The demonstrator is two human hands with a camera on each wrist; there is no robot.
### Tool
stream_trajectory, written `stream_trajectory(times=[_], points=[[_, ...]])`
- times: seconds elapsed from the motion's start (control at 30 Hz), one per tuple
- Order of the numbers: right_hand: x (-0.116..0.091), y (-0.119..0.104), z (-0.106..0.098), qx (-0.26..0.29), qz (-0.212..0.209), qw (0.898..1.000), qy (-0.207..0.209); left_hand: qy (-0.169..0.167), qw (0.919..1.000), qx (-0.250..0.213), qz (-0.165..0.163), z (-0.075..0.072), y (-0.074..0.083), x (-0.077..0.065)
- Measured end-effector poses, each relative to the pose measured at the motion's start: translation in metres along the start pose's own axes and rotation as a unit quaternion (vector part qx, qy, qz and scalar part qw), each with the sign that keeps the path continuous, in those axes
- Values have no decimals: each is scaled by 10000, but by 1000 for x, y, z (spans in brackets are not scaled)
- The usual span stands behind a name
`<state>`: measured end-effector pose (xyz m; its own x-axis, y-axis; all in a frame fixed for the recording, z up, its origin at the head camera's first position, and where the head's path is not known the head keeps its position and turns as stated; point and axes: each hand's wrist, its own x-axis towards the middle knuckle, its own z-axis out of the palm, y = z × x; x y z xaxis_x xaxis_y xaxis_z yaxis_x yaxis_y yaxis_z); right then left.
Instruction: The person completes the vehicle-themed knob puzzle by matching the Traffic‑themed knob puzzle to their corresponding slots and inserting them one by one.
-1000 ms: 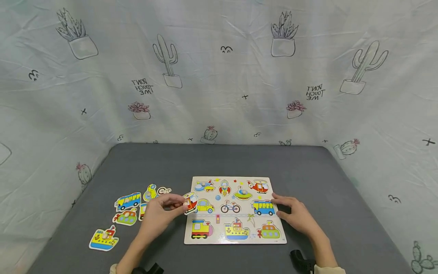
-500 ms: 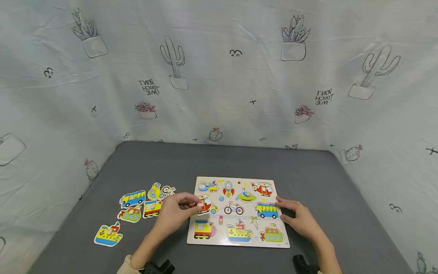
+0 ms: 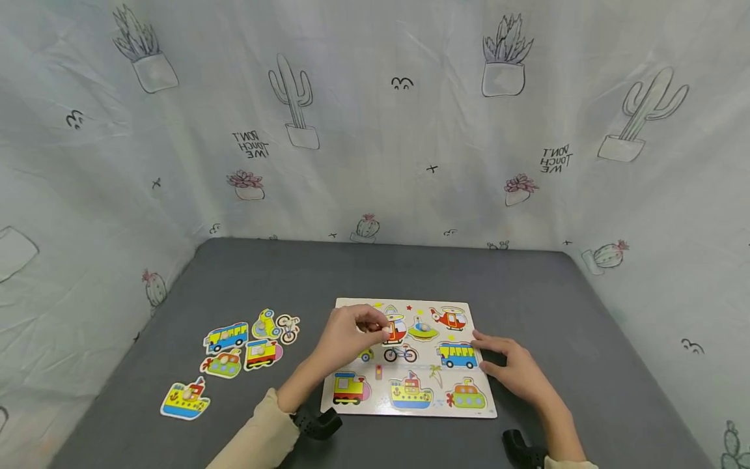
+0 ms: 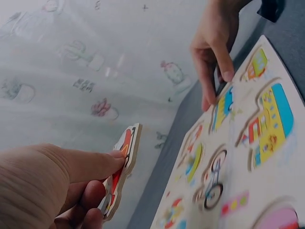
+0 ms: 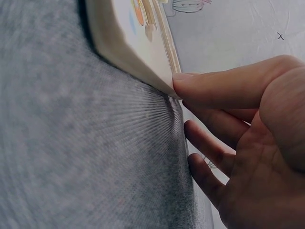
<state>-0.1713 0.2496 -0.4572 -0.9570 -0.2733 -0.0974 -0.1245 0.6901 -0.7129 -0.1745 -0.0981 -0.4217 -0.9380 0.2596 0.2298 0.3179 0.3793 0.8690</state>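
Observation:
My left hand (image 3: 350,337) pinches a red helicopter puzzle piece (image 3: 396,329) between thumb and fingers, holding it over the upper middle of the wooden puzzle board (image 3: 422,410). The left wrist view shows this helicopter piece (image 4: 125,164) nearly edge-on, its knob hidden by the fingers. On the board, the helicopter recess (image 3: 450,318) lies at the top right, and the flying saucer piece (image 3: 422,329) sits in its place. My right hand (image 3: 518,370) rests at the board's right edge, its thumb (image 5: 209,89) touching the corner and its other fingers loosely spread.
Left of the board lie several loose pieces: a blue bus (image 3: 226,337), a yellow scooter-like piece (image 3: 265,324), a bicycle (image 3: 288,328), a train (image 3: 262,354), a green submarine (image 3: 222,364) and a ship (image 3: 185,398). A grey cloth (image 3: 375,267) covers the table.
My left hand has carried the helicopter piece rightward, from the board's left edge to over its upper middle. My right hand stays at the right edge. The head view has shifted slightly.

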Motion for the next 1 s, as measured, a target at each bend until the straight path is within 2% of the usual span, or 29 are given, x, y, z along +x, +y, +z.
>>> stream_trajectory(times=[0.2,0.33,0.53,0.67,1.0], points=[[3,-2,-4,-132,-72,9999,-14,-373,9991,-4,178,22,4,29],[4,0,-8,-377,-335,9987,4,-666,9974,46,265,35,4,44],[6,5,-12,-693,-760,9946,-139,-927,9951,194,287,47,3,61],[5,7,-15,-856,-912,9919,-207,-996,9944,200,302,54,2,71],[5,11,-17,-854,-779,9932,-151,-999,9946,291,-2,74,-6,87]])
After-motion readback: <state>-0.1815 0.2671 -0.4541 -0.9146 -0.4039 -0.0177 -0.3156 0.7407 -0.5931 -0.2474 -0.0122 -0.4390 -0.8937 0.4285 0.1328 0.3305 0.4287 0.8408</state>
